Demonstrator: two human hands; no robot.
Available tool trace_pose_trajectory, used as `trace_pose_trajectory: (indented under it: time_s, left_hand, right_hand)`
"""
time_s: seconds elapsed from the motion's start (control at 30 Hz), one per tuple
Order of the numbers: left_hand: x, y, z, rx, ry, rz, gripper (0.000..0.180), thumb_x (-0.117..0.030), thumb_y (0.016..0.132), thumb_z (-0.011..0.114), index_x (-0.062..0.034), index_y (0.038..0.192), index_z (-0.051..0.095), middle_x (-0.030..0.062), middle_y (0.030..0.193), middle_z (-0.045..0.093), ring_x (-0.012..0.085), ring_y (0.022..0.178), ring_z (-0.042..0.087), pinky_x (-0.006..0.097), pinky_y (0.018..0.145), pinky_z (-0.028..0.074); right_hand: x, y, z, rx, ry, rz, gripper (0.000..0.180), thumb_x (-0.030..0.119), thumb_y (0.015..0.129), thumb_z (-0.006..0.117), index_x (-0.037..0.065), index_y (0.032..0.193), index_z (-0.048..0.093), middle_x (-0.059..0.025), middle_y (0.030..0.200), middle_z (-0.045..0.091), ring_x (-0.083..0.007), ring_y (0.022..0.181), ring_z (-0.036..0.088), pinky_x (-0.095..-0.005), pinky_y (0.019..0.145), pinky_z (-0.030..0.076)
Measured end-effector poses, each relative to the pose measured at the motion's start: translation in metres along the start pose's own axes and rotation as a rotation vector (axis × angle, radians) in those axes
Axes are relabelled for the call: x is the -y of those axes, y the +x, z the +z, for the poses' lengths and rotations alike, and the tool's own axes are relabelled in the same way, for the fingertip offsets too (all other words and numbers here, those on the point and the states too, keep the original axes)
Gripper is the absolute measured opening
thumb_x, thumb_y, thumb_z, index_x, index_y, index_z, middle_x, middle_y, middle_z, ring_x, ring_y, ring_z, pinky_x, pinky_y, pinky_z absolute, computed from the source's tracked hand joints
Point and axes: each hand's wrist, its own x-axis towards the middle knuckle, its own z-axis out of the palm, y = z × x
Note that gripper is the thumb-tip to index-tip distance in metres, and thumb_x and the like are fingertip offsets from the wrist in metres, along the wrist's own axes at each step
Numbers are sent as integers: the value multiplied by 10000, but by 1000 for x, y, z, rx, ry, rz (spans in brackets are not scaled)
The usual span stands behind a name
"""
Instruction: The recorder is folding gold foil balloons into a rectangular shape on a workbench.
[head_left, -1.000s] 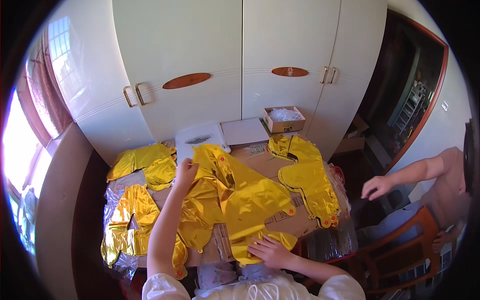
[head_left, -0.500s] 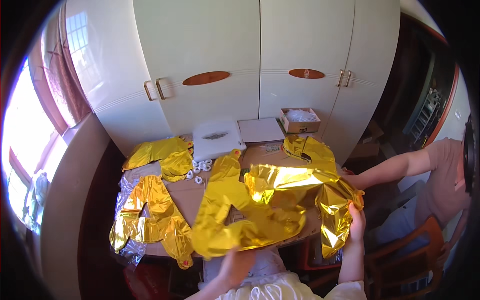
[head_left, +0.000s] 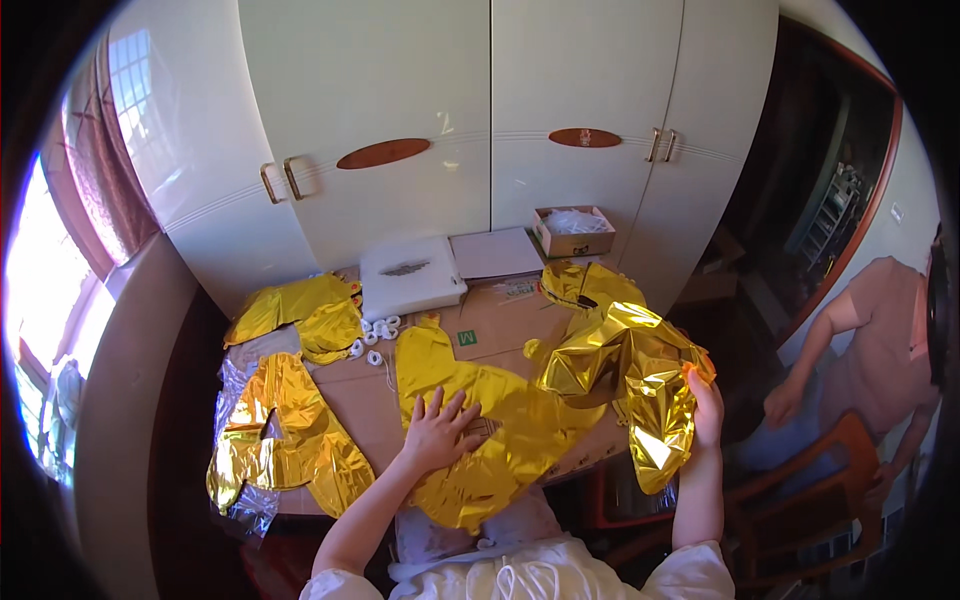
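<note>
Over cardboard (head_left: 505, 332): left fingers (head_left: 437, 404) spread on flat gold foil (head_left: 525, 425); right fingers (head_left: 701, 388) grip crumpled gold foil (head_left: 660, 402).

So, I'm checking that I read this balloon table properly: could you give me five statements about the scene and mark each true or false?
1. The left hand rests with spread fingers on a flat gold foil balloon. True.
2. The right hand is empty. False: the right hand holds a crumpled gold foil balloon.
3. Small white rolls lie near the white case. True.
4. The open carton is left of the white case. False: the open carton is to its right.
5. The other person's hand grips the crumpled gold foil balloon. False: the other person's hand is apart from it.
</note>
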Motion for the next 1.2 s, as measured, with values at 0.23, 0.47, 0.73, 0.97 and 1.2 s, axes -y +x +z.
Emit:
trace_pose_trajectory:
  time_s: [0.23, 0.47, 0.73, 0.97, 1.2]
  left_hand:
    - [-22, 51, 24, -50, -22, -364, 642, -550, 881, 486, -262, 1446, 389, 113, 1535, 291, 448, 1417, 171, 670, 1094, 121]
    - [-55, 30, 13, -71, 76, -329, 583, -466, 859, 565, -222, 1381, 478, 132, 1426, 445, 433, 1261, 415, 659, 924, 341]
    - [19, 42, 4, -136, 179, -505, 468, -362, 881, 555, -164, 1305, 551, 139, 1323, 545, 393, 1228, 474, 587, 934, 367]
    - [-26, 71, -8, -90, -10, 141, 603, -492, 902, 504, -204, 1425, 420, 146, 1481, 368, 443, 1380, 275, 655, 1078, 207]
    - [-60, 135, 27, 44, -43, -62, 659, -624, 924, 362, -277, 1482, 318, 91, 1559, 247, 430, 1431, 153, 709, 1078, 97]
  right_hand:
    - [2, 15, 32, 12, 26, -33, 262, 143, 949, 536, -13, 1152, 586, -53, 1126, 608, -136, 1050, 557, -281, 943, 406]
    - [41, 26, 67, 57, 178, 1, 342, 199, 959, 520, -2, 1236, 528, -105, 1149, 615, -193, 1024, 608, -320, 872, 489]
    - [25, 34, 46, 101, 106, -9, 348, 192, 962, 512, -15, 1242, 526, -107, 1155, 615, -195, 1031, 605, -322, 876, 485]
    - [27, 35, 31, 9, 119, 8, 326, 184, 957, 525, -24, 1208, 549, -99, 1114, 624, -178, 996, 611, -301, 865, 482]
    - [36, 47, 51, -3, 43, -35, 305, 176, 948, 550, -25, 1175, 576, -85, 1087, 635, -160, 954, 618, -289, 825, 486]
